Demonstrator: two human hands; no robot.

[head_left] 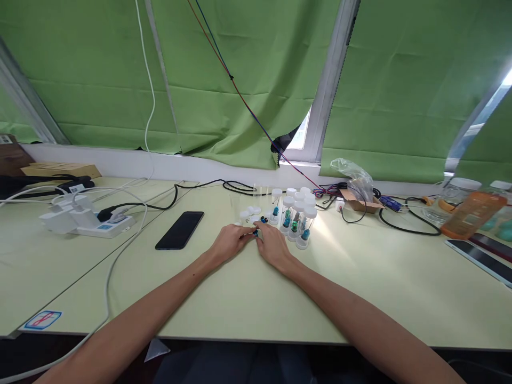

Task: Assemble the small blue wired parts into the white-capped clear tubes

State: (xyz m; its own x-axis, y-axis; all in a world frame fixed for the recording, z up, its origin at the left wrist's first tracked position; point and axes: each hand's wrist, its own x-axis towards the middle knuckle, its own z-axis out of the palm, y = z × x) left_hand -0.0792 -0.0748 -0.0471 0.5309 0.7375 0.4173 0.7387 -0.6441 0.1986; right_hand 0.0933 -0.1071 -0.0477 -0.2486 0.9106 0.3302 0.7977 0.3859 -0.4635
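My left hand (pixel 232 241) and my right hand (pixel 273 242) meet over the table, with the fingertips of both closed around a small dark-blue piece (pixel 256 233). Its exact kind is too small to make out. Just beyond my right fingers lie several small dark and coloured pieces (pixel 264 219). To the right of that hand stands a group of clear tubes with white caps (pixel 310 212), holding needles with blue or green hubs (pixel 305 234). Loose white caps (pixel 245 214) lie behind my left hand, near clear tubes without caps (pixel 261 194).
On the left are a black phone (pixel 180 230) and a white power strip (pixel 106 226) with plugs and cables. A cardboard box (pixel 360 201) with a plastic bag stands back right. An orange bottle (pixel 474 214), a clear jar (pixel 456 200) and a white-edged phone (pixel 480 260) are far right.
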